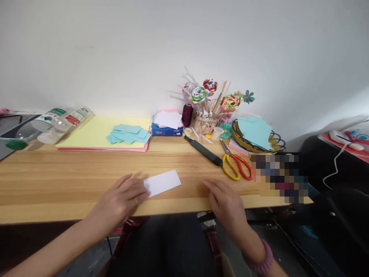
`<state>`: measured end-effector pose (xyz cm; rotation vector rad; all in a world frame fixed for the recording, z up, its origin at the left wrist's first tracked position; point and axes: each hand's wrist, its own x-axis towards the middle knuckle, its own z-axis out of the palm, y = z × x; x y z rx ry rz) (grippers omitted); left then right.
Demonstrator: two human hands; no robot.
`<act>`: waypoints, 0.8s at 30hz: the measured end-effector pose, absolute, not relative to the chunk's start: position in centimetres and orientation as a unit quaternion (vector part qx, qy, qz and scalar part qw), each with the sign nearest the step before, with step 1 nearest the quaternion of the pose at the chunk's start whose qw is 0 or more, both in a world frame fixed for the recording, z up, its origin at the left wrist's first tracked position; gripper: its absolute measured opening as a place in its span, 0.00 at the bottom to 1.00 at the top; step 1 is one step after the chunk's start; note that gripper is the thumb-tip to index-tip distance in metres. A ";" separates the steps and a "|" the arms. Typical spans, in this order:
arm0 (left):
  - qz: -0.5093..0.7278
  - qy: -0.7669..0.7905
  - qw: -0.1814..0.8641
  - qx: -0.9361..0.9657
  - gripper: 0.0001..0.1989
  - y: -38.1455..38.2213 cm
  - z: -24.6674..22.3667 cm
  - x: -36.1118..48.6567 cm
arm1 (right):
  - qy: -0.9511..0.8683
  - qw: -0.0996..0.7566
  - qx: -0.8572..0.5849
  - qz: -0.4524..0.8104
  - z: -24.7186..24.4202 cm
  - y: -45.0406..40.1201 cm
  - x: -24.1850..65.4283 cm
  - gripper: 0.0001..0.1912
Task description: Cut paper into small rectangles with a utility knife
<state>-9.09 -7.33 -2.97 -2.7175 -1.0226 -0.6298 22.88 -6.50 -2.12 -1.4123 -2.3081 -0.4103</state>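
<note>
A small white rectangular paper (165, 183) lies at a slant near the front of the wooden table. My left hand (123, 198) has its fingers closed over the left end of that paper, covering its corner. Across a gap to the right, my right hand (227, 206) hovers at the table's front edge with nothing in it. Its fingers stretch toward the paper without touching it and are a little blurred. A purple band circles the right wrist. Beyond the right hand lie scissors (232, 167) with yellow and red handles and a dark green-handled cutter (205, 152).
Light blue slips (128, 134) rest on large yellow sheets (83, 132). A blue box (167, 131) holds white papers. Paper flowers (198, 94) stand in a holder beside a thread spool (187, 115). A basket (253, 144) carries blue paper. Plastic bottles (62, 123) lie at left.
</note>
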 end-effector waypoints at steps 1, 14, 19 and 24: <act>-0.222 -0.342 0.087 -0.909 0.16 -7.1 -2.6 -9.0 | -0.820 0.194 -0.516 -0.155 -1.7 -5.1 23.0 0.18; -0.102 -0.376 -0.034 -0.920 0.16 -3.3 -1.7 -8.3 | -0.786 0.047 -0.579 -0.209 -0.8 4.1 22.0 0.19; -0.090 -0.359 -0.011 -0.929 0.25 -1.8 -1.8 -7.3 | -0.799 0.050 -0.572 -0.179 1.1 -1.4 21.6 0.24; -0.077 -0.344 -0.013 -0.936 0.29 -1.1 -1.2 -6.7 | -0.879 0.104 -0.466 -0.019 0.7 -8.2 22.5 0.23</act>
